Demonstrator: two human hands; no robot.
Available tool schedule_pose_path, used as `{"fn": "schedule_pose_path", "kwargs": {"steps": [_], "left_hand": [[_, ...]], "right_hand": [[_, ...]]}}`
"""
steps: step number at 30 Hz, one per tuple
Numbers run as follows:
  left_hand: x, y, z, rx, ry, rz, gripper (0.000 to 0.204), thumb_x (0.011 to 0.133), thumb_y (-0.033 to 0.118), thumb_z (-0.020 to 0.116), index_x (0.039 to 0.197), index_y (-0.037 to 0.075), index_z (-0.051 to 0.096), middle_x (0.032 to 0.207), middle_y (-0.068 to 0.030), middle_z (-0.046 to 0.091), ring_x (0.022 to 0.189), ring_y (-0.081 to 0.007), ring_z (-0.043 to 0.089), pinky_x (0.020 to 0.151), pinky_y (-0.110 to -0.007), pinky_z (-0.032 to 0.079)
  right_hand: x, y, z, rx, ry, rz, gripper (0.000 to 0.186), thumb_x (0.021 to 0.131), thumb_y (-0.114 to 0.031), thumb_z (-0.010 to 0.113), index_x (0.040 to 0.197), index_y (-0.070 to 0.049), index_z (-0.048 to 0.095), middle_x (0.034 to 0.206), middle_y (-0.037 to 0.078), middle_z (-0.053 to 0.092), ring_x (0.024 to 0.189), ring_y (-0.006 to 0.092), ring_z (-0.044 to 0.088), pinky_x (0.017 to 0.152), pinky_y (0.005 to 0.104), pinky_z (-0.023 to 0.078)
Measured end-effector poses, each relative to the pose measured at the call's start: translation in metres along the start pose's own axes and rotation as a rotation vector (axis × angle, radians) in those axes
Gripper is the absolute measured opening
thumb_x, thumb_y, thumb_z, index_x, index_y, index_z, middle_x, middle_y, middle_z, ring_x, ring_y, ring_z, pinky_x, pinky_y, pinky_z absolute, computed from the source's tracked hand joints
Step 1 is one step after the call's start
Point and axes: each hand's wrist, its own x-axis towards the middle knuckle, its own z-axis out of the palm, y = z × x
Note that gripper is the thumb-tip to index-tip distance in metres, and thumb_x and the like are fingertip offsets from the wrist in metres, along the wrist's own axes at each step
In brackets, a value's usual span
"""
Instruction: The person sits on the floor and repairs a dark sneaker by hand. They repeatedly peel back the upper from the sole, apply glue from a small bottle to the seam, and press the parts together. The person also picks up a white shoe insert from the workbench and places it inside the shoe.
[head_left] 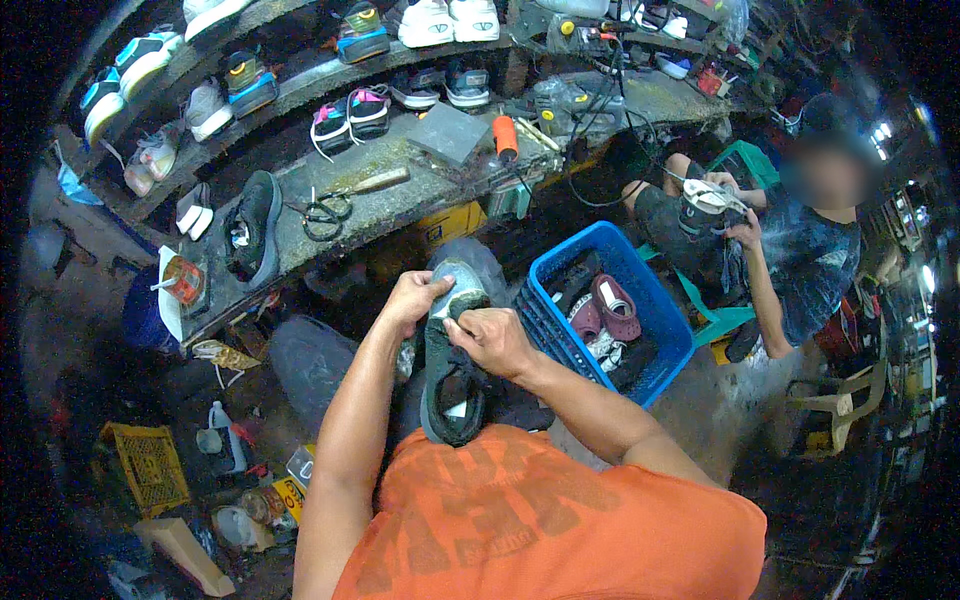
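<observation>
A dark shoe lies lengthwise over my lap, its collar opening toward me and a pale grey, worn-looking surface at its far end. My left hand is closed on that far end from the left, thumb on the pale surface. My right hand has its fingers curled on the shoe from the right, near the border between pale and dark parts; whether a small item is between them I cannot make out. Behind the shoe, on the bench, are another dark shoe and black-handled scissors.
Shelves of shoes stand behind the bench. A blue crate holding clogs is at my right, beside a seated person handling a light shoe. A yellow crate and assorted containers are on the floor at lower left. An orange cylinder is on the bench.
</observation>
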Motion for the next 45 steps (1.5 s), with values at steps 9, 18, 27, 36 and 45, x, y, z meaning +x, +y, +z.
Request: {"fn": "schedule_pose_path", "kwargs": {"steps": [9, 18, 27, 36, 45], "left_hand": [[0.029, 0.046, 0.022, 0.145, 0.011, 0.227, 0.022, 0.099, 0.024, 0.072, 0.097, 0.002, 0.075, 0.084, -0.0008, 0.071, 0.073, -0.0077, 0.058, 0.066, -0.031, 0.049], [0.137, 0.079, 0.116, 0.58, 0.271, 0.288, 0.043, 0.083, 0.033, 0.081, 0.106, -0.004, 0.076, 0.102, -0.0257, 0.075, 0.098, -0.0385, 0.074, 0.087, -0.045, 0.056], [0.185, 0.048, 0.177, 0.545, 0.274, 0.138, 0.05, 0.085, 0.033, 0.077, 0.116, -0.006, 0.073, 0.116, -0.0298, 0.072, 0.113, -0.041, 0.07, 0.098, -0.045, 0.054], [0.192, 0.086, 0.191, 0.37, 0.339, 0.309, 0.041, 0.087, 0.028, 0.08, 0.112, -0.003, 0.073, 0.101, -0.0201, 0.076, 0.089, -0.0303, 0.074, 0.082, -0.042, 0.055], [0.182, 0.087, 0.189, 0.335, 0.381, 0.374, 0.055, 0.084, 0.026, 0.082, 0.129, 0.0, 0.063, 0.115, -0.0231, 0.071, 0.106, -0.0361, 0.069, 0.093, -0.044, 0.052]], "right_hand": [[0.051, 0.05, -0.069, 0.16, 0.278, 0.347, 0.049, 0.101, -0.041, 0.065, 0.074, 0.0, 0.067, 0.069, 0.018, 0.064, 0.059, 0.0256, 0.061, 0.06, 0.043, 0.048], [0.044, 0.191, -0.107, 0.262, 0.273, 0.364, 0.039, 0.108, -0.037, 0.055, 0.118, -0.005, 0.076, 0.11, 0.007, 0.062, 0.107, 0.0192, 0.057, 0.098, 0.0338, 0.045], [0.027, 0.238, -0.133, 0.222, 0.037, 0.649, 0.039, 0.092, -0.018, 0.058, 0.126, -0.005, 0.07, 0.087, 0.007, 0.067, 0.081, 0.016, 0.062, 0.074, 0.0317, 0.05], [0.053, 0.229, -0.168, 0.0, -0.16, 0.611, 0.054, 0.097, -0.026, 0.045, 0.146, -0.004, 0.058, 0.145, 0.021, 0.058, 0.136, 0.0345, 0.054, 0.116, 0.0405, 0.038], [0.06, 0.212, -0.168, -0.133, -0.214, 0.629, 0.061, 0.098, -0.028, 0.043, 0.156, -0.01, 0.045, 0.156, 0.021, 0.048, 0.144, 0.0389, 0.045, 0.121, 0.0447, 0.034]]}}
